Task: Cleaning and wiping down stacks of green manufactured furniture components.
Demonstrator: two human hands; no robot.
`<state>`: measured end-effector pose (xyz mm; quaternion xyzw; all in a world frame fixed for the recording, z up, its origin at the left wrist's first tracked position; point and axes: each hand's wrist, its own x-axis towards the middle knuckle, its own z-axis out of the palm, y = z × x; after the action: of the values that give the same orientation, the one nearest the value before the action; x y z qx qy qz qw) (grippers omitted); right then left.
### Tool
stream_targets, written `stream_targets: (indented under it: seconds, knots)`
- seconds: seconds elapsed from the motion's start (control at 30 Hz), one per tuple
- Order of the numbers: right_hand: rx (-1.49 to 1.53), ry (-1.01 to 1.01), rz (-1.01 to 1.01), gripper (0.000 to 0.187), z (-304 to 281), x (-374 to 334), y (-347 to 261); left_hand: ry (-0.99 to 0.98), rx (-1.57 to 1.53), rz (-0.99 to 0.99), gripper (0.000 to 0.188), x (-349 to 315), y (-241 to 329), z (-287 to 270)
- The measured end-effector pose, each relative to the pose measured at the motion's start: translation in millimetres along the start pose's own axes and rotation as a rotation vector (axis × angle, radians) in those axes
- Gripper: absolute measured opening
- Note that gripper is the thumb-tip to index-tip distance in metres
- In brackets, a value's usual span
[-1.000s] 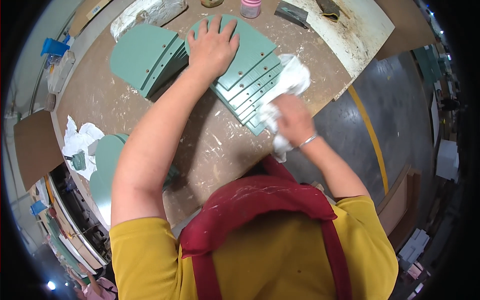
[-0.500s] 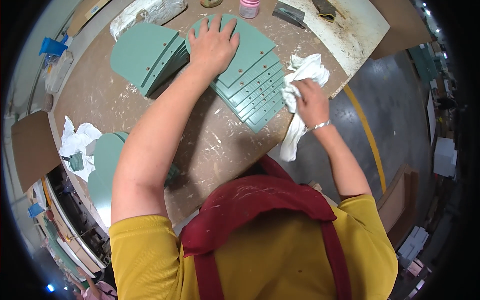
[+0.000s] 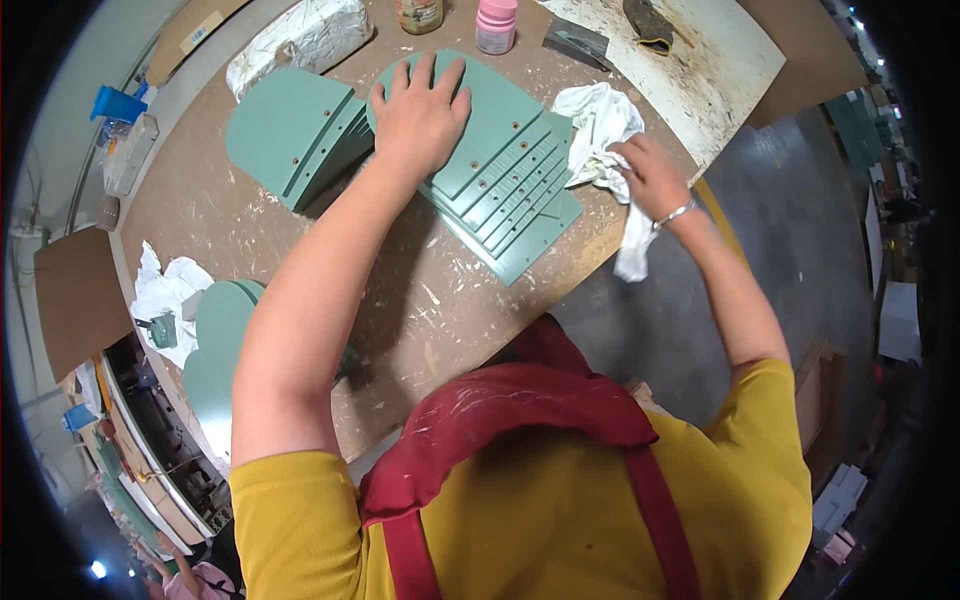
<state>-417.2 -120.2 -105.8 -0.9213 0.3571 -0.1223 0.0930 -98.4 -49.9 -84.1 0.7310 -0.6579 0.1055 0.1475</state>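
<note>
My left hand (image 3: 420,118) lies flat with its fingers spread on the rounded end of a fanned stack of green panels (image 3: 497,120). The panels have small holes along their stepped straight edges. To the right of that stack, my right hand (image 3: 650,178) is closed on a crumpled white cloth (image 3: 603,125). One end of the cloth hangs past the table's edge. Left of my left hand leans another stack of green panels (image 3: 285,125) with rounded ends. More green panels (image 3: 222,325) lie at the left, partly hidden by my left arm.
The brown, paint-flecked table (image 3: 430,290) carries a white wrapped bundle (image 3: 300,45), a pink bottle (image 3: 496,25), an amber jar (image 3: 419,14) and a dark block (image 3: 577,44) at the back. White paper (image 3: 168,290) lies at the left, and a stained white board (image 3: 690,75) at the right.
My right hand has moved right and slightly up, and the cloth has come away from the panels' stepped edges. My left hand stays on the stack. The view has shifted slightly.
</note>
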Motion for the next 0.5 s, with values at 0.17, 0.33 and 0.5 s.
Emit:
stream_targets:
  seconds: [0.17, 0.33, 0.5]
  knots:
    - [-0.038, -0.309, -0.126, 0.019, -40.5, 30.0, 15.2, -0.063, 0.022, -0.028, 0.044, 2.0, 6.1, -9.8]
    - [0.027, -0.729, -0.193, 0.026, -62.3, 8.1, 27.8, -0.085, 0.021, -0.055, 0.043, -1.1, 3.3, -11.8]
    - [-0.278, -0.363, 0.022, 0.034, -87.6, 53.1, 80.4, -0.076, 0.018, -0.044, 0.043, -2.9, 8.3, -12.0]
